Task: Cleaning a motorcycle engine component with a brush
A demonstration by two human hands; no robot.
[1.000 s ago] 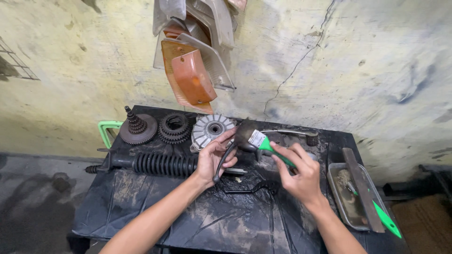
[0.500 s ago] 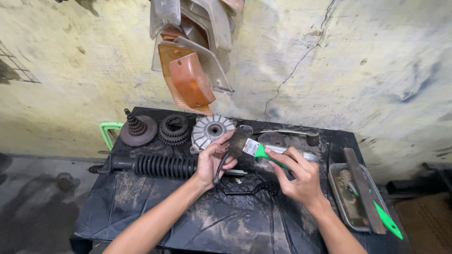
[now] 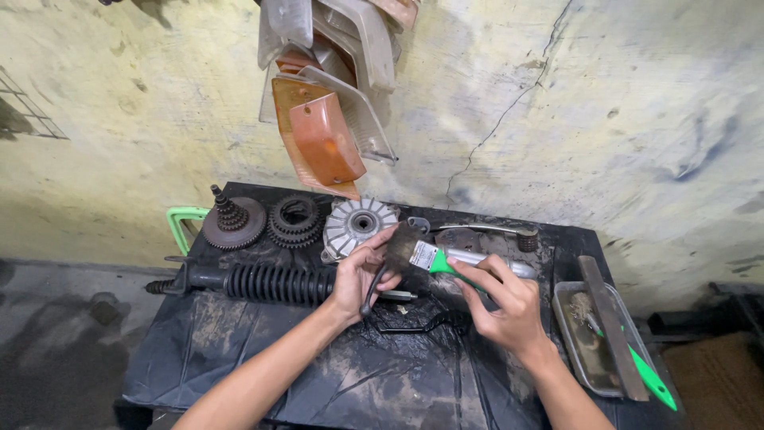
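While the left hand (image 3: 360, 275) pinches a thin dark bent metal part (image 3: 371, 291) up off the black plastic-covered table (image 3: 239, 358), the right hand (image 3: 501, 306) grips a green-handled paintbrush (image 3: 426, 256) like a pen, bristles angled at it (handy for scrubbing grime).

No packages, labels, signs, screens

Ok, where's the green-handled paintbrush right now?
In the head view the green-handled paintbrush is at table centre, held in the right hand, its bristles beside the left hand, just right of the finned metal hub.
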